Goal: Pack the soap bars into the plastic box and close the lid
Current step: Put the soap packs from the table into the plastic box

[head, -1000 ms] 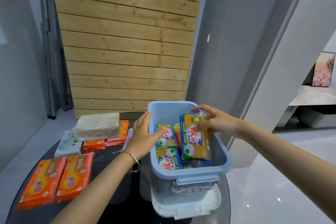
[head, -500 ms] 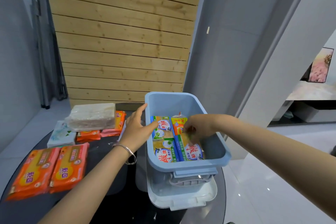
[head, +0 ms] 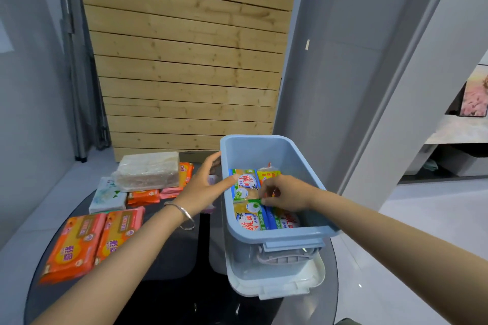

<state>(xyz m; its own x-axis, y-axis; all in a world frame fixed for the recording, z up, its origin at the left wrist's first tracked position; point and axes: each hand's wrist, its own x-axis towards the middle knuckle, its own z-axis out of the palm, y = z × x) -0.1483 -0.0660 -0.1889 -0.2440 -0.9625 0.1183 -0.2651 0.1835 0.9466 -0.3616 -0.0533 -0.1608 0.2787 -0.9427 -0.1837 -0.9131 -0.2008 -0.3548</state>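
A light-blue plastic box [head: 277, 236] stands open on a round black table, on top of its white lid [head: 277, 286]. Several green-and-blue wrapped soap bars [head: 245, 185] lie inside it in rows. My right hand [head: 286, 192] reaches down into the box, its fingertips pinched on a soap bar [head: 289, 220] lying along the right side. My left hand [head: 200, 187] rests against the box's left wall, thumb over the rim and fingers outside. Two orange soap packs [head: 79, 243] lie on the table at the near left.
A clear-wrapped pale block [head: 148, 170] sits on smaller orange packs [head: 144, 196], next to a white tissue pack [head: 107, 195]. The black table [head: 169, 258] drops off to tiled floor on the right. A wooden slat wall stands behind.
My right hand has lowered the upright soap bar into the box and laid it flat on the right side. My left hand stays on the left rim.
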